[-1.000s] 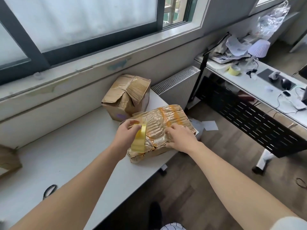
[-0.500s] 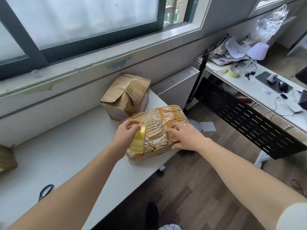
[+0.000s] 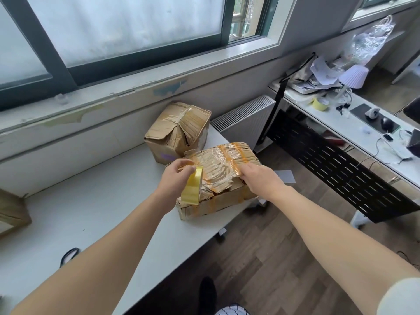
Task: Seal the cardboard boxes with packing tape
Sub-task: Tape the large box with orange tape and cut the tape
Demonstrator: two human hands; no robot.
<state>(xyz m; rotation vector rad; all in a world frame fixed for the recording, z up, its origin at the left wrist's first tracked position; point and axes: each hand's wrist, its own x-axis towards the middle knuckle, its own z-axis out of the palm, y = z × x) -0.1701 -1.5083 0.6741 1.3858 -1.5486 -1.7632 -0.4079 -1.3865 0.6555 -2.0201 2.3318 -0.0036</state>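
The tape roll (image 3: 192, 188) is still pinched by the left hand (image 3: 176, 178) over the near-left corner of the flat box (image 3: 227, 159). The right hand (image 3: 261, 180) is kept pressed on the box top, fingers straight, shifted slightly rightward. The box lies unmoved at the edge of the surface (image 3: 91, 212).

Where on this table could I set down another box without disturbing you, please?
The table is bare between the taller box and the cardboard at the far left, along the wall. Its right end is crowded: the flat box, left hand with tape roll, right hand.
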